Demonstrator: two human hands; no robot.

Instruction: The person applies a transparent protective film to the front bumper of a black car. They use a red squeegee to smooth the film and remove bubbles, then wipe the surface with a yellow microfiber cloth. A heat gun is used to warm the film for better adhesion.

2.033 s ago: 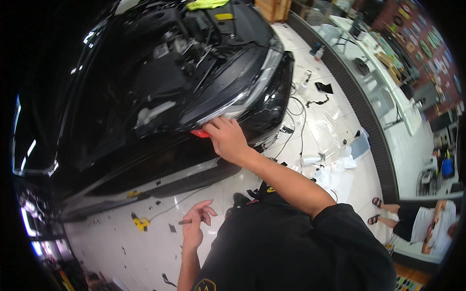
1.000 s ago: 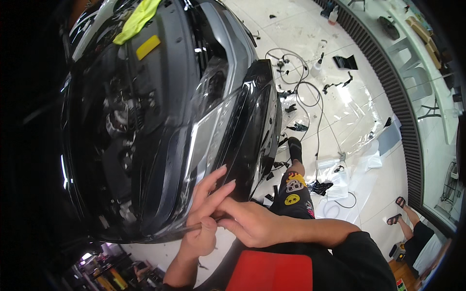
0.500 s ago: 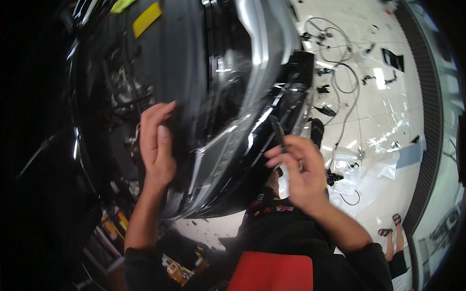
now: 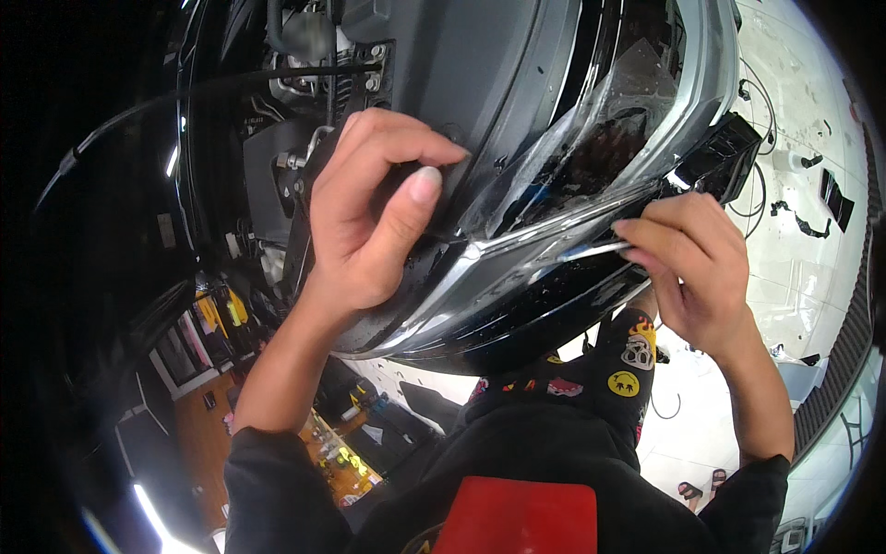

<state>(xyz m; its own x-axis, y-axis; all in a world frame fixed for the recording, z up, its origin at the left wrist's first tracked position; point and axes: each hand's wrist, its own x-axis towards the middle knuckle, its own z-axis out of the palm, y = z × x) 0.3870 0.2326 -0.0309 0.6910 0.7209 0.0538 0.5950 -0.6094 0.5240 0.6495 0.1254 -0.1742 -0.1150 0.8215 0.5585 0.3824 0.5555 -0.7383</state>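
My left hand (image 4: 365, 208) hovers over the edge of the open engine bay, its thumb and forefinger curved and apart with nothing visible between them. On the right, my right hand (image 4: 697, 268) pinches a slim, pale, blade-like tool (image 4: 600, 247) that points left along the car's front end. Its exact kind is too blurred to tell. Between my hands runs the silver-grey trim edge (image 4: 517, 238) of the car front. Clear wet film (image 4: 614, 115) with a loose pointed edge lies over the dark panel beyond it. The black bumper (image 4: 480, 342) curves below.
A black prop rod (image 4: 231, 81) crosses the engine bay. Black piece of bodywork (image 4: 720, 162) juts out at the right. Cables (image 4: 766, 194) and dark scraps lie on the white tiled floor. A low bench with tools (image 4: 341, 452) stands lower left. Another person's sandalled feet (image 4: 701, 489) show lower right.
My view has moved closer to the car's front corner. The right hand's tool has swung from pointing up to nearly level, pointing left at the trim. My left hand's fingers have curled more.
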